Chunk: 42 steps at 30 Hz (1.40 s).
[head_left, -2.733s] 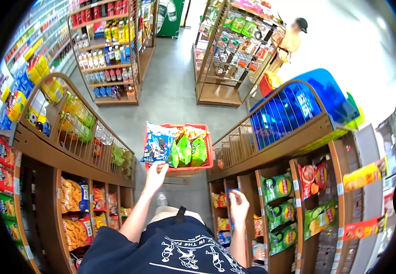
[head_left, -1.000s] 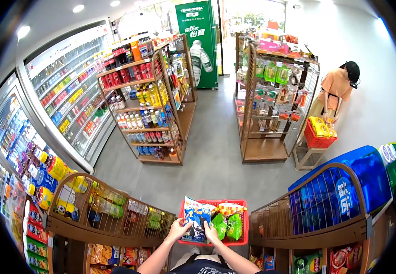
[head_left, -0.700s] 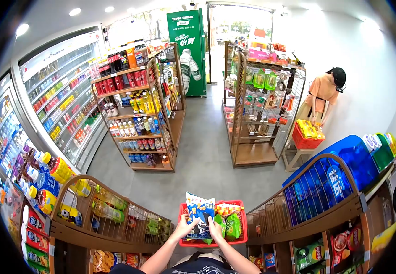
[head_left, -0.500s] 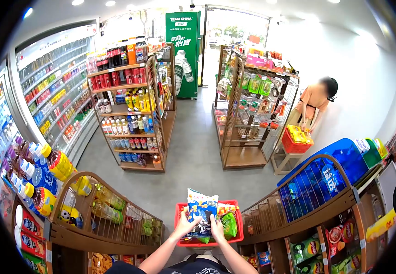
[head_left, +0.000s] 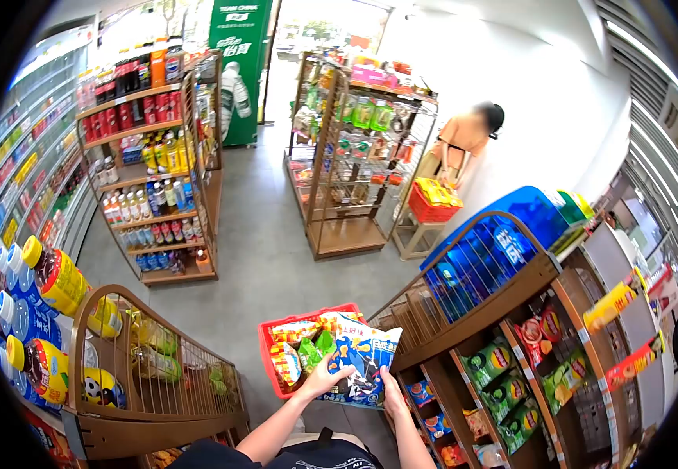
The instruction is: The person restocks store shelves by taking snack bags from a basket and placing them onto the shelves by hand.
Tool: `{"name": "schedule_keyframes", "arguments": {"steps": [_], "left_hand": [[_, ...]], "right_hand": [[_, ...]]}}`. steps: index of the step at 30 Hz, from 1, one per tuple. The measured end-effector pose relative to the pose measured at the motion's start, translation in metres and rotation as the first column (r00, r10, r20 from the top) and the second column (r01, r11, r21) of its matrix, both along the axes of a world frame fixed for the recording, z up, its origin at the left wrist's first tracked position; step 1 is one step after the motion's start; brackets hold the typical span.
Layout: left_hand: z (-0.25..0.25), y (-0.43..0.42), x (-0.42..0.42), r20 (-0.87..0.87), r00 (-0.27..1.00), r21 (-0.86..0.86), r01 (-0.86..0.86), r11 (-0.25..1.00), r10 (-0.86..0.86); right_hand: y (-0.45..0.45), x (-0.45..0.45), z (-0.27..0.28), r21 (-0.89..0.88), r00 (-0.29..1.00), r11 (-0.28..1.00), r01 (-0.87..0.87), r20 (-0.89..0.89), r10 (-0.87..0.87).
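Observation:
Between my two hands is a blue and white snack bag [head_left: 362,361], held upright at the right side of a red basket [head_left: 269,367]. My left hand [head_left: 325,378] grips the bag's lower left side, with the thumb across its front. My right hand [head_left: 390,391] holds its right edge. Inside the basket lie a green snack bag [head_left: 317,349] and several red, yellow and white packets [head_left: 292,331]. The held bag covers part of the basket's right side.
Wooden shelves [head_left: 452,391] with chip bags [head_left: 511,359] stand at right, a curved wire-sided rack [head_left: 175,383] at left. Two shelf units [head_left: 331,227] stand ahead. A person [head_left: 464,141] bends over another red basket [head_left: 432,205] on a stool. A blue bin [head_left: 495,242] stands at right.
My view has turned to the right. The held bag has shifted from over the basket's middle toward its right side, showing more packets inside. Both hands keep their grip.

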<state>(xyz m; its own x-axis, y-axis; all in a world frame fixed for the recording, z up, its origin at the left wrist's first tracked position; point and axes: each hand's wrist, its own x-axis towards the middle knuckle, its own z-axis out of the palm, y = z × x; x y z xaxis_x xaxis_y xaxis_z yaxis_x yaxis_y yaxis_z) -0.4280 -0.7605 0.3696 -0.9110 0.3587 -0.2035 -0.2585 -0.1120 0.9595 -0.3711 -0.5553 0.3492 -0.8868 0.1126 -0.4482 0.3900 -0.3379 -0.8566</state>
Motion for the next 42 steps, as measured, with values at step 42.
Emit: {"name": "schedule_keyframes", "arguments": {"steps": [42], "left_hand": [[0.025,0.339,0.342,0.063,0.524,-0.209,0.839,0.502,-0.849]], "right_hand": [[0.238,0.484,0.028,-0.024,0.649,0.656,0.754,-0.119,-0.751]]}}
